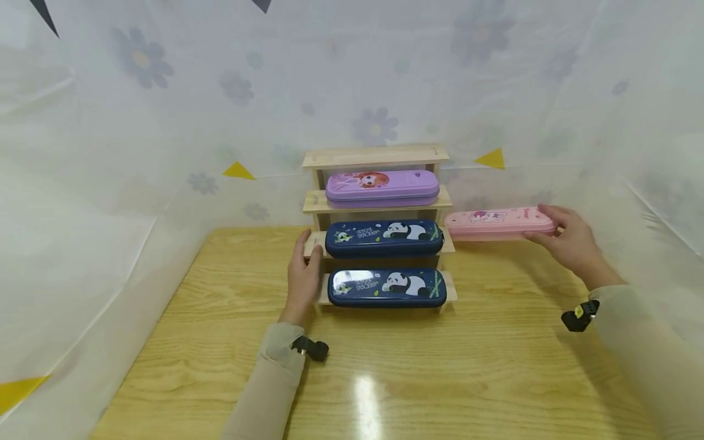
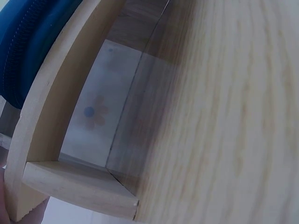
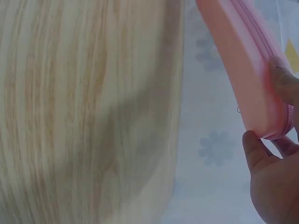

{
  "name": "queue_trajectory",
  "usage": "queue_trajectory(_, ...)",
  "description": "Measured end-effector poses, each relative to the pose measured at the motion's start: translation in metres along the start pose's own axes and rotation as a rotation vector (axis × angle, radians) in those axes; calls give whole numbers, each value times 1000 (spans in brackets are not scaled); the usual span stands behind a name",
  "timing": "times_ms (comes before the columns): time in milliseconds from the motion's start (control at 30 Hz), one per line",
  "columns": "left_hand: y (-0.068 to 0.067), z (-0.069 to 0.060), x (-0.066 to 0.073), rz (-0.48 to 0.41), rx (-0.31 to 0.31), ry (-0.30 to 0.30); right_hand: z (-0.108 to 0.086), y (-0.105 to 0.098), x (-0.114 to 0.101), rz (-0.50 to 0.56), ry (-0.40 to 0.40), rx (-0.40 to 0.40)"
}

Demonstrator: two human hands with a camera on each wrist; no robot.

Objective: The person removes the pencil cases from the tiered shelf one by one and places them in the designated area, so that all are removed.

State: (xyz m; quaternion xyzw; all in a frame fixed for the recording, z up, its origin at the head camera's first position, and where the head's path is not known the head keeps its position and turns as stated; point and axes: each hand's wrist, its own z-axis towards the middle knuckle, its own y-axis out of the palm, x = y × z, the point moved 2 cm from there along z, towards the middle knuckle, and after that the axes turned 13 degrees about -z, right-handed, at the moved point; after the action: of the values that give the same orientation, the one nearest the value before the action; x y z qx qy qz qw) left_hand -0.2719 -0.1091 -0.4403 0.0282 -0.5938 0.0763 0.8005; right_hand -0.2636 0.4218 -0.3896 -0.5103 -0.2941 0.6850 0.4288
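A pink pencil case [image 1: 497, 222] with a rabbit picture is held up in my right hand [image 1: 569, 240], which grips its right end with the thumb at the front. In the right wrist view the fingers pinch the end of the pink case [image 3: 250, 70] beside its zipper. My left hand [image 1: 304, 278] holds the left end of a stepped wooden rack [image 1: 313, 243]. On the rack lie a purple pencil case [image 1: 383, 188] with a girl picture and, below it, two navy panda pencil cases, one upper [image 1: 384, 238] and one lower [image 1: 387, 288].
The rack's top board [image 1: 376, 156] bears no case. The rack stands on a wood-grain table [image 1: 412, 373]. Behind and beside it hangs a pale flowered sheet [image 1: 286, 79] with yellow triangles.
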Motion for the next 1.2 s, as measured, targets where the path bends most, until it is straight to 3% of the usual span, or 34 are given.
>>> queue_trajectory(300,0,-1,0,-9,-8,4,-1,13,5,-13,-43,-86)
queue_trajectory(600,0,-1,0,-12,-5,-1,0,25,19,-123,-18,-232)
queue_trajectory(900,0,0,-2,-4,-9,-7,-3,31,25,-106,23,-279)
queue_trajectory(1200,0,0,-4,0,-4,7,-5,42,36,5,100,-312)
